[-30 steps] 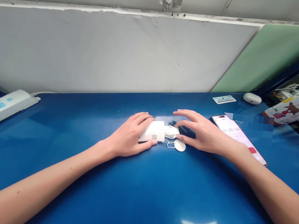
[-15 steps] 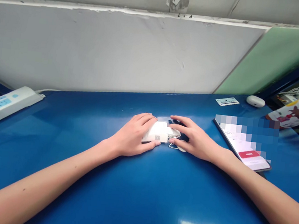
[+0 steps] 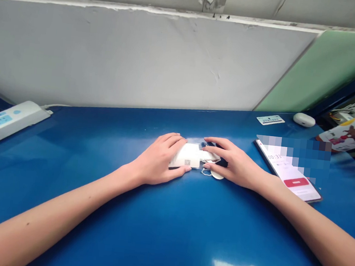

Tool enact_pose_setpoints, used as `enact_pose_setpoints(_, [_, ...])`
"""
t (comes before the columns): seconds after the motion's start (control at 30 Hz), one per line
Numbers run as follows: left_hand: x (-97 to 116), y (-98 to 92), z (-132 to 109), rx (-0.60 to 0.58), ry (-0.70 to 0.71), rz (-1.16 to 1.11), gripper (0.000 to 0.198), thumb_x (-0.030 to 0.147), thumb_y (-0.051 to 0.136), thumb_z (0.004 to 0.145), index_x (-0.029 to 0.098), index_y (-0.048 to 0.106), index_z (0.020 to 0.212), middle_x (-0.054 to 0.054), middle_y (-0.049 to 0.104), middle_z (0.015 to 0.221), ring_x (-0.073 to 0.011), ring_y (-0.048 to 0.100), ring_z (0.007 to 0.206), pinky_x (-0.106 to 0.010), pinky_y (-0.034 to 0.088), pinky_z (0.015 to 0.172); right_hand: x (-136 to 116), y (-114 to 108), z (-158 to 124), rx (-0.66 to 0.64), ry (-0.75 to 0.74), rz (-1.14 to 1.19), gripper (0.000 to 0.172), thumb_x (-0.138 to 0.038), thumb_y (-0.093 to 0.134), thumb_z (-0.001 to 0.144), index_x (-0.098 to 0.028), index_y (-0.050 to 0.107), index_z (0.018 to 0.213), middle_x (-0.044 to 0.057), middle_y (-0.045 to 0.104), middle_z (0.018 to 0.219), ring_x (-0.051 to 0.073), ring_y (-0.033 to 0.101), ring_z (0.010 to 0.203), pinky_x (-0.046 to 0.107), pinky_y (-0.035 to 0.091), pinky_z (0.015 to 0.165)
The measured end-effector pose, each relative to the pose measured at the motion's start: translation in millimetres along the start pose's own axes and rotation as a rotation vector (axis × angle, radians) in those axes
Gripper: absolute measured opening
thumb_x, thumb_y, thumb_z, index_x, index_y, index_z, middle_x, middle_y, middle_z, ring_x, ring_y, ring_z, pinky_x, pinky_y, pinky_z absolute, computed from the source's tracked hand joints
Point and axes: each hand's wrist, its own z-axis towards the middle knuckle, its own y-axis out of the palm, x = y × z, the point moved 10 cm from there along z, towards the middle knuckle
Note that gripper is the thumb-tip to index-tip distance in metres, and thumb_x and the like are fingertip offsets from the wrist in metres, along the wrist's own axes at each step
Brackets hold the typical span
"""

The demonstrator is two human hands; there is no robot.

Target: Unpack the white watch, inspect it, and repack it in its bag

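Observation:
My left hand [image 3: 160,158] lies over the left part of a flat white packet [image 3: 188,154] with a small square code printed on it. Its fingers rest along the far edge and its thumb presses the near edge. From the packet's right end comes a small item with a ball chain [image 3: 206,172] and a pale round tag [image 3: 217,174]. My right hand [image 3: 233,162] curls round this item, fingers at the back and thumb in front. The palm hides much of the item, so its kind is unclear.
On the blue table [image 3: 142,226], a phone [image 3: 290,174] showing a timer lies beside my right forearm. Behind it are a printed card [image 3: 270,120] and a white earbud case [image 3: 304,119]. A power strip [image 3: 10,122] is at the left; a printed box [image 3: 353,130] is at the right.
My right hand has shifted slightly to the right, and the item with the chain has slid a little with it. My left hand and the packet have stayed in place.

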Motion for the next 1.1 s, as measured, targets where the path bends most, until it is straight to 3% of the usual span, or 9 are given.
enact_pose_setpoints(0.13, [0.5, -0.1, 0.2, -0.005, -0.002, -0.003, 0.058, 0.049, 0.062, 0.092, 0.011, 0.051, 0.134, -0.021, 0.058, 0.135, -0.0379, 0.049, 0.133, -0.055, 0.042, 0.11, -1.2, -1.0, 0.3, 0.001, -0.011, -0.016, 0.035, -0.035, 0.057, 0.097, -0.02, 0.062, 0.128, 0.018, 0.057, 0.143, 0.033, 0.057, 0.128, 0.051, 0.053, 0.103])
enact_pose_setpoints(0.3, [0.0, -1.0, 0.8, -0.006, -0.018, -0.002, 0.056, 0.05, 0.06, 0.093, 0.013, 0.052, 0.134, -0.02, 0.059, 0.136, -0.038, 0.048, 0.134, -0.056, 0.041, 0.111, 3.5, -6.3, 1.3, 0.029, -0.017, -0.057, 0.032, -0.028, 0.052, 0.099, -0.021, 0.06, 0.128, 0.016, 0.066, 0.127, 0.033, 0.064, 0.114, 0.052, 0.057, 0.093])
enact_pose_setpoints(0.5, [-4.5, -1.2, 2.4, -0.023, -0.044, 0.017, 0.059, 0.052, 0.06, 0.092, 0.011, 0.052, 0.134, -0.021, 0.057, 0.138, -0.0386, 0.048, 0.134, -0.057, 0.04, 0.112, 16.5, -8.0, 0.7, 0.032, 0.026, -0.06, 0.035, -0.027, 0.042, 0.102, -0.021, 0.054, 0.134, 0.017, 0.061, 0.13, 0.034, 0.06, 0.117, 0.054, 0.054, 0.097])
enact_pose_setpoints(0.67, [-9.1, -4.6, 3.8, -0.041, -0.07, 0.051, 0.059, 0.054, 0.06, 0.092, 0.01, 0.055, 0.131, -0.023, 0.055, 0.139, -0.0392, 0.047, 0.134, -0.056, 0.042, 0.11, 25.9, -19.1, 0.1, 0.11, 0.082, -0.107, 0.04, -0.026, 0.036, 0.103, -0.015, 0.047, 0.14, 0.022, 0.054, 0.133, 0.035, 0.056, 0.121, 0.055, 0.05, 0.102])
enact_pose_setpoints(0.9, [-3.0, -4.6, 5.4, -0.092, -0.08, 0.026, 0.061, 0.051, 0.063, 0.091, 0.011, 0.053, 0.136, -0.022, 0.055, 0.141, -0.0378, 0.047, 0.135, -0.054, 0.042, 0.111, 26.0, -36.0, 0.8, 0.248, 0.131, -0.066, 0.035, -0.025, 0.037, 0.103, -0.017, 0.05, 0.135, 0.02, 0.054, 0.128, 0.033, 0.057, 0.119, 0.052, 0.051, 0.101])
enact_pose_setpoints(1.1, [-7.0, -7.5, 7.9, -0.12, -0.147, 0.073, 0.086, 0.066, 0.064, 0.084, 0.004, 0.045, 0.14, -0.029, 0.053, 0.141, -0.0441, 0.049, 0.132, -0.059, 0.042, 0.107, 24.7, -32.7, 0.6, 0.245, 0.126, -0.057, 0.035, -0.025, 0.037, 0.103, -0.017, 0.051, 0.134, 0.02, 0.055, 0.129, 0.033, 0.058, 0.118, 0.05, 0.051, 0.1])
